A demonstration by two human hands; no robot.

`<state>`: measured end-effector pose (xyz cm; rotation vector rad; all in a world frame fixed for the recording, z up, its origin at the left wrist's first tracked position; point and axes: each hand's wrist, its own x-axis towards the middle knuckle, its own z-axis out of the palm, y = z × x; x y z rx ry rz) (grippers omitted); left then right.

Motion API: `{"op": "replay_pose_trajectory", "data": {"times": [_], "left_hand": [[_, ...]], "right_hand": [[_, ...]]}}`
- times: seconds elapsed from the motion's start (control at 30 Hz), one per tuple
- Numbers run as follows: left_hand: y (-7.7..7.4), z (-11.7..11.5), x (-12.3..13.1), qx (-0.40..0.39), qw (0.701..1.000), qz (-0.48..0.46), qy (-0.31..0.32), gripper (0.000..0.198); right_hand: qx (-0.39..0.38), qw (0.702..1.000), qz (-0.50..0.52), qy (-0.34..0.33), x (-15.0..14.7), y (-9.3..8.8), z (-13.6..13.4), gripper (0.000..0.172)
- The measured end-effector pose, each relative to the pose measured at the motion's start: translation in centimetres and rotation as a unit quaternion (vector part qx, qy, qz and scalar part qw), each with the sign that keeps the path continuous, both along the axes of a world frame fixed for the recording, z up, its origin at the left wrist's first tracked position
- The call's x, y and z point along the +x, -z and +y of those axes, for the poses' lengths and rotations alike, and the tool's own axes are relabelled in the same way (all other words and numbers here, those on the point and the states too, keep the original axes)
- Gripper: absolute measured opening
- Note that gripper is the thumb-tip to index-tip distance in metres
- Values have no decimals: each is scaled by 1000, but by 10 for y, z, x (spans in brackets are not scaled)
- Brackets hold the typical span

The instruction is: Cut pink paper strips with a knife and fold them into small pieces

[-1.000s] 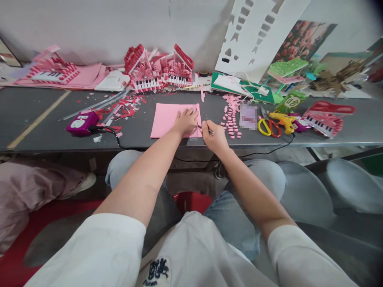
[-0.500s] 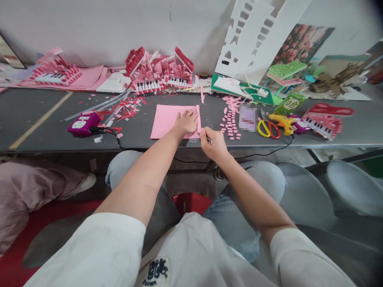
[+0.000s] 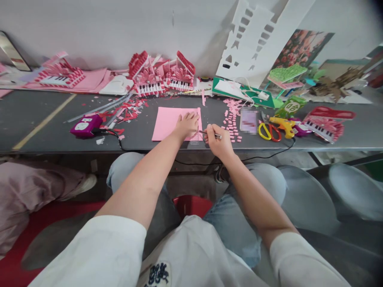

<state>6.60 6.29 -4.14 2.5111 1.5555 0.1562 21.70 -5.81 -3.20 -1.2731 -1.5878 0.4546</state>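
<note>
My left hand lies flat with fingers spread on a pink foam-like sheet, near its right edge. A clear ruler shows just below that hand, its end over the sheet's near edge; the rest is hard to make out. My right hand is closed around a slim metal craft knife, its thin tip pointing left toward the sheet's right edge. Small pink cut pieces lie in rows to the right of my right hand.
Left on the dark table are a purple box with a black cable and red scraps. Scissors, a yellow glue gun and a red piano model lie right. More piano models stand behind.
My right hand has moved slightly right and away from the sheet's edge, so more of the craft knife shows. My left hand stays on the sheet. The whole view has shifted slightly.
</note>
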Motion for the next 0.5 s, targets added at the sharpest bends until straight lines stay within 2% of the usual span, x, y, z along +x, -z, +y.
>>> {"op": "replay_pose_trajectory", "data": {"times": [0.17, 0.3, 0.4, 0.5], "left_hand": [[-2, -6, -2, 12, 1000, 3, 16, 62], [-1, -5, 0, 13, 1000, -6, 12, 61], [1, -2, 1, 11, 1000, -15, 6, 61], [2, -1, 1, 7, 1000, -17, 3, 60]], "right_hand": [[-30, 999, -21, 13, -4, 3, 16, 44], [-44, 994, -92, 33, -4, -4, 15, 39], [-59, 980, -169, 82, -2, -11, 15, 34], [-104, 961, -226, 119, -2, -16, 15, 43]]}}
